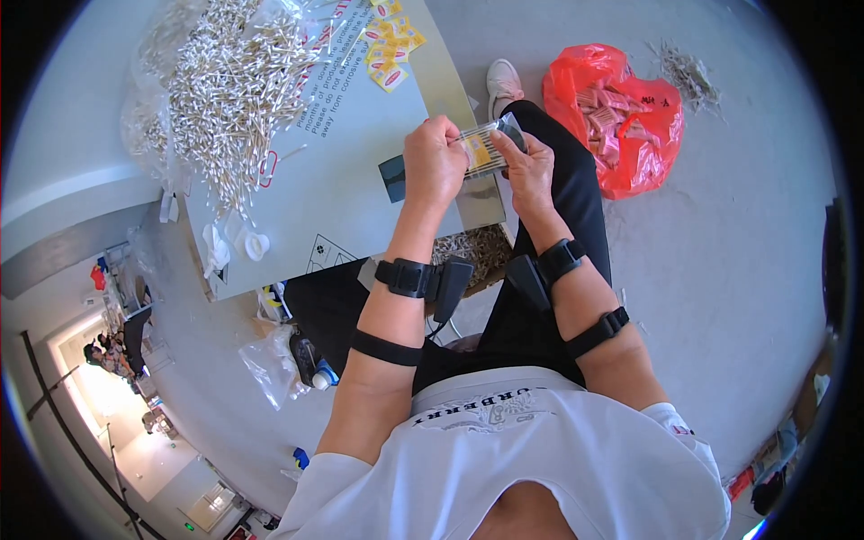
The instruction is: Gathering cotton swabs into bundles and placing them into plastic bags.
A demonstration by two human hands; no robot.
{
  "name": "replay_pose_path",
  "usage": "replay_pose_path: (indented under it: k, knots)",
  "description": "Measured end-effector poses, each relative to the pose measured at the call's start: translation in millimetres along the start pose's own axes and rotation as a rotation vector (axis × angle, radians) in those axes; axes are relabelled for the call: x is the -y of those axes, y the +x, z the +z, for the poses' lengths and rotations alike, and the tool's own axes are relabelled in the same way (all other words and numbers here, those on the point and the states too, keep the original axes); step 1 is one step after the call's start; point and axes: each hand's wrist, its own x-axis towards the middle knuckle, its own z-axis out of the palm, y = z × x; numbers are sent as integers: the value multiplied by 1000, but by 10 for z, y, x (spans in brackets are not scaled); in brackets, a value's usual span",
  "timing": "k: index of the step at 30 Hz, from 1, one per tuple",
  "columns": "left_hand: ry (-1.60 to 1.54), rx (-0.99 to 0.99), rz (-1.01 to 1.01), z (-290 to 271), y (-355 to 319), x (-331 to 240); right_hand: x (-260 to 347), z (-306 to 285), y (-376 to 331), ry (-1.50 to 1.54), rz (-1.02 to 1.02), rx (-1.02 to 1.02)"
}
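Observation:
Between my hands is a small clear packet of cotton swabs (487, 155) with a yellow card inside it. My left hand (434, 160) is closed, pinching the packet's left end between thumb and fingers. At the other end, my right hand (529, 169) grips the packet with its thumb on top; a dark patch shows near that thumb. A large heap of loose cotton swabs (229, 90) lies on the table to the left, partly in clear plastic. Several yellow cards (389, 54) are spread at the table's far side. Beside my left wrist lies a dark flat rectangle (392, 179).
The table (315, 198) has its right edge beside my leg. Below that edge, an open box (477, 250) holds many thin sticks. A red plastic bag (661, 148) with pink packs stands on the floor at right, near scattered swabs (688, 76). A clear bag (270, 364) lies at lower left.

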Motion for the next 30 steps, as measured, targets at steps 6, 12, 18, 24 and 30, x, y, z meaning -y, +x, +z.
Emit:
replay_pose_path:
  k: [6,12,18,24,30]
  knots:
    - [121,41,76,-58,-57,-60,2,-10,4,14,8,-19]
    - [477,-111,339,-136,-429,-53,60,-66,65,115,87,-60]
    - [604,32,165,-11,-694,38,55,-33,121,36,171,-61]
    - [650,105,193,50,-687,38,-9,-18,131,5,67,-71]
    - [647,139,209,2,-678,36,-20,-1,119,-36,-30,24]
